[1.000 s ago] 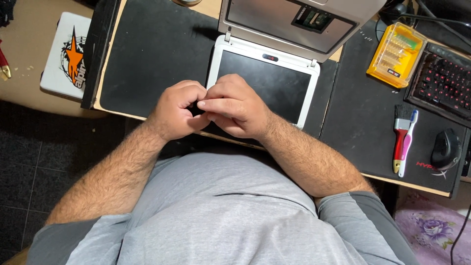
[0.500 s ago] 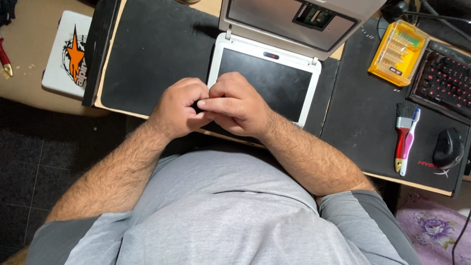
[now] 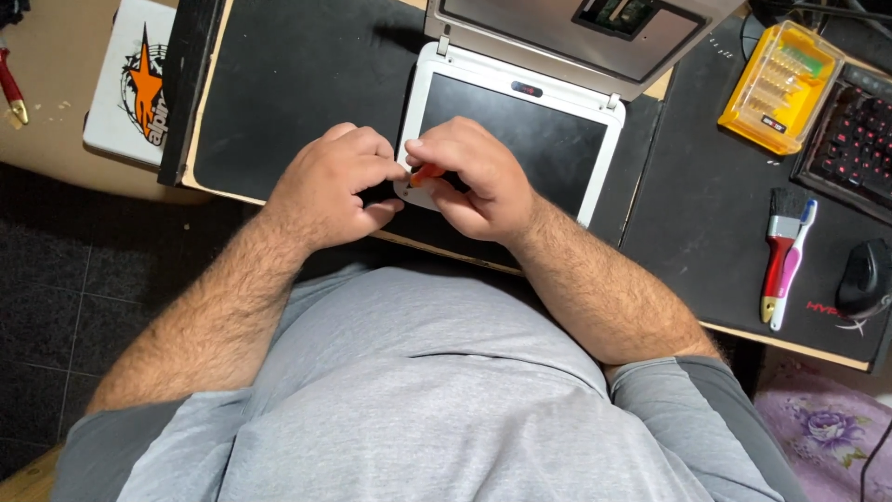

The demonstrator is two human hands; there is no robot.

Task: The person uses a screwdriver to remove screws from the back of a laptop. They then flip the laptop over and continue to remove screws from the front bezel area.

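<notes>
A small white laptop (image 3: 520, 88) lies opened flat on a black desk mat (image 3: 307, 84), its dark screen facing up and its grey base tipped away from me. My right hand (image 3: 474, 177) pinches a small orange tool (image 3: 426, 173) at the near left corner of the white screen bezel. My left hand (image 3: 334, 186) is curled beside it, fingertips touching the same corner and the right hand. What the left fingers hold, if anything, is hidden.
A yellow screwdriver-bit case (image 3: 779, 88) sits at the far right beside a red-lit keyboard (image 3: 855, 139). A red-handled brush and a toothbrush (image 3: 785, 256) lie near a black mouse (image 3: 864, 277). A white box with an orange star (image 3: 135, 84) rests at the left.
Both hands stay clasped at the screen's near left corner. The orange tool now shows between the right fingers. The view has shifted slightly.
</notes>
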